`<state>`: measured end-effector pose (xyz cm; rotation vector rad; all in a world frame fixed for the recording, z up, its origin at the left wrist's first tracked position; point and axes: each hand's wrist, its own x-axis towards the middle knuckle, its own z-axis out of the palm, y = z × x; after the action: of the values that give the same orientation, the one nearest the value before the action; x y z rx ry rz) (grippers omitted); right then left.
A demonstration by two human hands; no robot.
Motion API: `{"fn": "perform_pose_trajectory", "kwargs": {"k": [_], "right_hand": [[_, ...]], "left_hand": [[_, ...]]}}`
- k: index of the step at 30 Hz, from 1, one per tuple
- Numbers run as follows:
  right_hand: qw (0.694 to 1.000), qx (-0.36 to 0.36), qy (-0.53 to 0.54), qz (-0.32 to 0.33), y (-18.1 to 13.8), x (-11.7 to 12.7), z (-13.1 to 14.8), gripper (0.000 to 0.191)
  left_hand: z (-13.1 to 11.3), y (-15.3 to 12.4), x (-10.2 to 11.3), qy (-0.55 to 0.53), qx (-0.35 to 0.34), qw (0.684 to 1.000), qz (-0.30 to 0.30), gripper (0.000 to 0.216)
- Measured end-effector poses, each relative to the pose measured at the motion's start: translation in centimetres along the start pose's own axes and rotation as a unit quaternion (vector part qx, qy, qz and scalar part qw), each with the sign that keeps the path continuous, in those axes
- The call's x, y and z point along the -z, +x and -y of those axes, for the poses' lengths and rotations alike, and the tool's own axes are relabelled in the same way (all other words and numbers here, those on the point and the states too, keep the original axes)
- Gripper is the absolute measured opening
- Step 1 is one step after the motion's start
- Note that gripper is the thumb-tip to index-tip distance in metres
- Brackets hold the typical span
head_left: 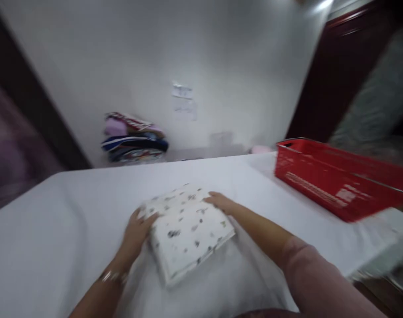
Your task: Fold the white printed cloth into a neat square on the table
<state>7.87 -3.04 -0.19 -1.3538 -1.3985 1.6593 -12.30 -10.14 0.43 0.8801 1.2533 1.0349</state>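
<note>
A thick folded white cloth (191,229) with small dark prints sits in front of me, low over the white-covered table; the blur hides whether it touches the surface. At its left side is my left hand (137,232), closed on the edge with the thumb over the top and the other fingers mostly hidden. My right hand (221,203) grips the far right edge, the thumb side lying on the upper face. A bracelet or watch (113,277) circles my left wrist.
The white table (98,212) spreads around the cloth. On the right stands a red plastic basket (323,176) with a metal handle. A stack of folded textiles (133,139) is beyond the back edge. Paper notes (183,92) hang on the wall.
</note>
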Motion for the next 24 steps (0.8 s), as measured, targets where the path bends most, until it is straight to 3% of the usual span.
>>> {"fn": "perform_pose_trajectory", "kwargs": {"k": [5,9,11,18,24], "right_hand": [[0.994,-0.021,-0.095,-0.047,0.9,-0.5,-0.1,0.061],[0.986,-0.043,-0.147,-0.066,0.2,0.0,-1.1,0.071],[0.980,-0.047,-0.174,-0.081,-1.0,0.2,-1.3,0.077],[0.983,-0.076,-0.165,-0.034,-5.6,-0.3,-1.1,0.096],[0.985,-0.047,-0.164,-0.011,-6.3,0.1,-2.1,0.092]], "left_hand": [[-0.1,-2.9,5.9,-0.045,0.015,0.987,-0.152,0.084],[-0.3,-2.5,8.1,-0.021,0.031,0.982,-0.184,0.099],[0.5,-2.5,8.4,0.004,0.031,0.985,-0.169,0.102],[2.6,-2.8,7.8,0.107,-0.016,0.982,-0.157,0.095],[2.5,-3.2,7.1,0.037,-0.029,0.988,-0.145,0.106]]}}
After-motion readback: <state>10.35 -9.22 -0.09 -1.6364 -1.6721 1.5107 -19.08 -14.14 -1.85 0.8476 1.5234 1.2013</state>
